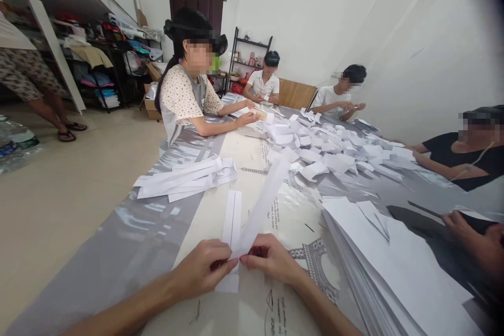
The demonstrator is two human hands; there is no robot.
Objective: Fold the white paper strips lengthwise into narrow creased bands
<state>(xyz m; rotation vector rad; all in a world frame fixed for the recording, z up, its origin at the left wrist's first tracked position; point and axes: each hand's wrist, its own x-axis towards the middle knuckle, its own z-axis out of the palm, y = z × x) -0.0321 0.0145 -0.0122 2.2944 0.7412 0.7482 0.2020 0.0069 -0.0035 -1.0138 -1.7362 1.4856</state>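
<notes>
My left hand (205,268) and my right hand (271,261) meet near the table's front edge. Both pinch the near end of a long white paper strip (265,199), which rises away toward the table's middle. Under my hands a folded white strip (232,220) lies flat on the printed tablecloth (291,215). A thick stack of white sheets (386,257) sits just right of my right hand.
A pile of long strips (185,178) lies to the left and a heap of folded papers (334,149) fills the middle. Several other people sit around the table handling paper; another person's hand (476,236) rests at the right. Shelves and a standing person are far left.
</notes>
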